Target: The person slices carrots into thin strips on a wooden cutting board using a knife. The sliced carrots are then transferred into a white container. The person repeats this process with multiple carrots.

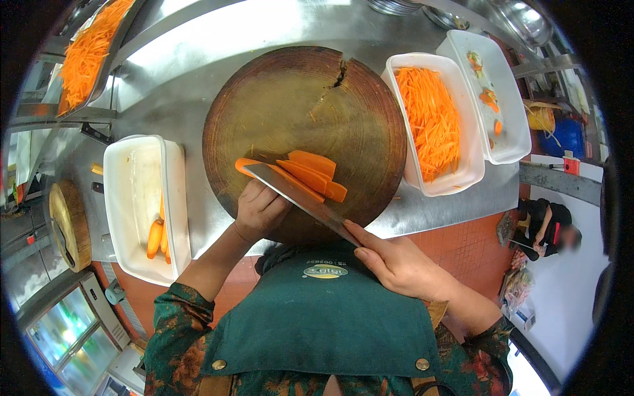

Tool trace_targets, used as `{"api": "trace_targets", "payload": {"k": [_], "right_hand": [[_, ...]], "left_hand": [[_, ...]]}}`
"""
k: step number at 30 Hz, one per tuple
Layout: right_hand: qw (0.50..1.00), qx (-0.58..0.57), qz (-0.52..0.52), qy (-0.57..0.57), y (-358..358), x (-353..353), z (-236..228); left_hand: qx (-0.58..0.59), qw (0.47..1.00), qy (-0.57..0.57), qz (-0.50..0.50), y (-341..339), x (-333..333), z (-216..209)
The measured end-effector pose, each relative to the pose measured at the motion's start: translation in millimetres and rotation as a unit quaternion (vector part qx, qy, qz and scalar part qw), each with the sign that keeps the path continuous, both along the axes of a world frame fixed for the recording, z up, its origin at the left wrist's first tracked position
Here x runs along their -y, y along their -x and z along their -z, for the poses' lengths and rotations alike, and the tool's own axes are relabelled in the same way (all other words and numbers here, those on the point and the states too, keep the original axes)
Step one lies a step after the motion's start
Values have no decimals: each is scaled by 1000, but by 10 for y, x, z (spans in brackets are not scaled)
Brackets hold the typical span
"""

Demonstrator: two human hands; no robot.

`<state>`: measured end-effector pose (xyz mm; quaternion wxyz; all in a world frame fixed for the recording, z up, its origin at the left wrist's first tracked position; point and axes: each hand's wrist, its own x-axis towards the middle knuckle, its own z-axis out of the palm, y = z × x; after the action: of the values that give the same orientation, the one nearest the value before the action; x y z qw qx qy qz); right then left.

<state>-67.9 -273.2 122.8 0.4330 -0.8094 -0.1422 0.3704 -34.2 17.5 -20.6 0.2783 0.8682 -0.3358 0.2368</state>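
Pretty sure this is a commercial kitchen: big steel table (456,206), huge round chopping block (277,99), long kitchen knife (304,200), plastic tub (473,173) heaped with shredded carrot (429,122), even more in a tray up on a rack. Plus metal bowls (522,25), red floor tiles (465,254) and a bib apron (317,323).

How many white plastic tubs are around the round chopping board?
3: the carrot tub, left of the board; the shreds tub, right of it; the scraps tub, farther right.
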Motion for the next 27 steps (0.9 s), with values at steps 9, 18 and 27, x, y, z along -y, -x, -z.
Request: {"api": "trace_targets", "payload": {"k": [9, 18, 27], "right_hand": [[1000, -13, -4, 11, -77, -62, 42], [1000, -13, -12, 9, -210, -301, 238], [999, 34, 17, -31, -328, -437, 733]], "left_hand": [[-6, 1000, -2, 12, 3, -24, -23], [10, 1000, -1, 12, 2, -7, -64], [18, 1000, 10, -5, -3, 25, -2]]}}
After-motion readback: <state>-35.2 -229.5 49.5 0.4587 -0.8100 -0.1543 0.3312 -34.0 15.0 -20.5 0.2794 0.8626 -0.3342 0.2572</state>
